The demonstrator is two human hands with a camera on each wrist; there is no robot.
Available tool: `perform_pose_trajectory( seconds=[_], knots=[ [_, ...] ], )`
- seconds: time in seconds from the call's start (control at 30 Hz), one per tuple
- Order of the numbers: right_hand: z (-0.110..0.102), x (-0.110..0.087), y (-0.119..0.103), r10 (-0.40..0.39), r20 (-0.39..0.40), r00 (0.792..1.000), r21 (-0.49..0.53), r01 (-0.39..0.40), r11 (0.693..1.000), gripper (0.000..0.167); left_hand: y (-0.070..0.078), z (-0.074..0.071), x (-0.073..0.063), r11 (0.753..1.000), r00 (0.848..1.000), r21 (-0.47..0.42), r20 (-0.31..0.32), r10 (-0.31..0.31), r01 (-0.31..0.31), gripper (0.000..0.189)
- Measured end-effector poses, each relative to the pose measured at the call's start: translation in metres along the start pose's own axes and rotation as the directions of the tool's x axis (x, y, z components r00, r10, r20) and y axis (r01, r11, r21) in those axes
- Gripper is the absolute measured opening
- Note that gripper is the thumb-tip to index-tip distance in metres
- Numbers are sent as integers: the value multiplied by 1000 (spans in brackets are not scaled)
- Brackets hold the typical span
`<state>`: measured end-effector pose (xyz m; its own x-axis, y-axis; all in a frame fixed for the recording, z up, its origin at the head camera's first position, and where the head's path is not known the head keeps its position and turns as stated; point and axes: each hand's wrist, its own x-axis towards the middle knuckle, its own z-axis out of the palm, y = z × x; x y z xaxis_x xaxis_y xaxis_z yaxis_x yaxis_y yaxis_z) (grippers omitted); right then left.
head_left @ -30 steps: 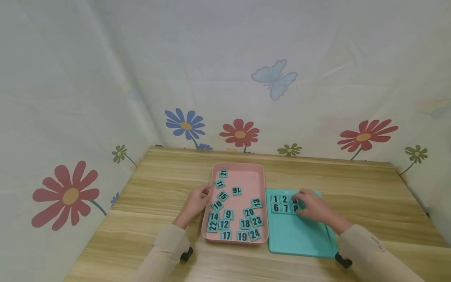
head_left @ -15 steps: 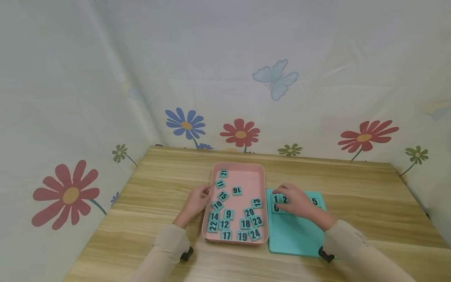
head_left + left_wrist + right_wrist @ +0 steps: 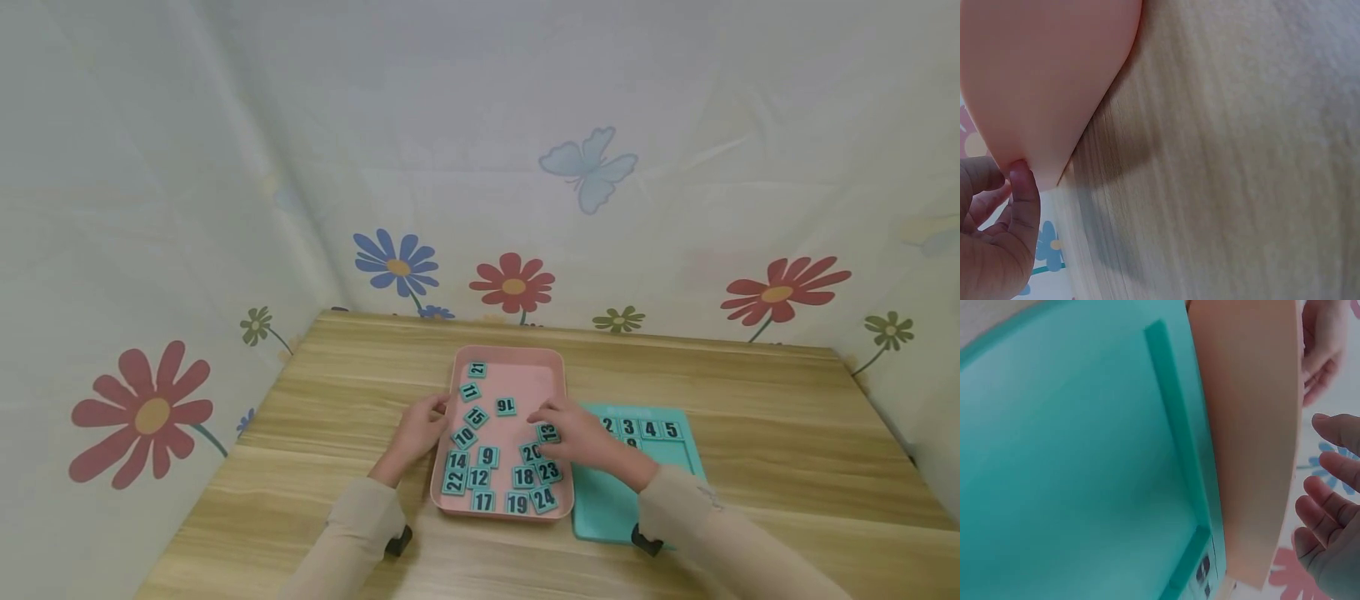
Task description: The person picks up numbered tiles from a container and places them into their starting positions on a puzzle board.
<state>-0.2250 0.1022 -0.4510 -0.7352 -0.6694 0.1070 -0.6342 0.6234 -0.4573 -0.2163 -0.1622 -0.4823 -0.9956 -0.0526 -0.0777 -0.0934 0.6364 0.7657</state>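
A pink tray (image 3: pixel 528 379) holds loose teal tiles with black numbers, lying at various angles. My left hand (image 3: pixel 418 429) pinches its left rim; in the left wrist view the thumb (image 3: pixel 1024 194) presses the outer wall. Over the tray's right edge hovers my right hand (image 3: pixel 583 435), fingers spread and holding nothing, near the 13 tile (image 3: pixel 547 432) and 20 tile (image 3: pixel 531 452). To the right lies a teal board (image 3: pixel 606 504), its top row of tiles showing 2, 3, 4 and 5. My right hand and forearm hide part of the board.
The wood-grain table (image 3: pixel 780 417) extends around the tray and board. Behind it hangs a pale wall sheet (image 3: pixel 450 167) printed with flowers and a butterfly. The board sits right beside the tray's right wall.
My right hand has moved left from the tiles on the board to above the tray's right side, uncovering tiles 3, 4 and 5. The left hand has stayed at the tray's rim.
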Motion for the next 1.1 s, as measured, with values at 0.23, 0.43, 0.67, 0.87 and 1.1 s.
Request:
perform_pose_trajectory(
  seconds=[0.23,0.43,0.67,0.87,1.1],
  knots=[
    [24,12,-10,-34,42,999,-77,37,996,36,-1,0,1,1000,1000,-2,-3,-10,10,38],
    [40,17,-20,-57,67,996,-118,64,991,36,0,-1,0,1000,1000,-6,-3,-5,5,39],
    [54,22,-28,19,122,992,-109,-6,994,36,-2,-1,1,1000,1000,-10,-7,26,-26,39],
    [60,25,-33,36,84,996,-124,-26,992,29,-3,0,2,1000,1000,-13,-3,22,-22,39],
    [64,27,-33,41,60,997,-142,-32,989,26,-2,0,2,1000,1000,-16,-7,23,-23,39]
  ],
)
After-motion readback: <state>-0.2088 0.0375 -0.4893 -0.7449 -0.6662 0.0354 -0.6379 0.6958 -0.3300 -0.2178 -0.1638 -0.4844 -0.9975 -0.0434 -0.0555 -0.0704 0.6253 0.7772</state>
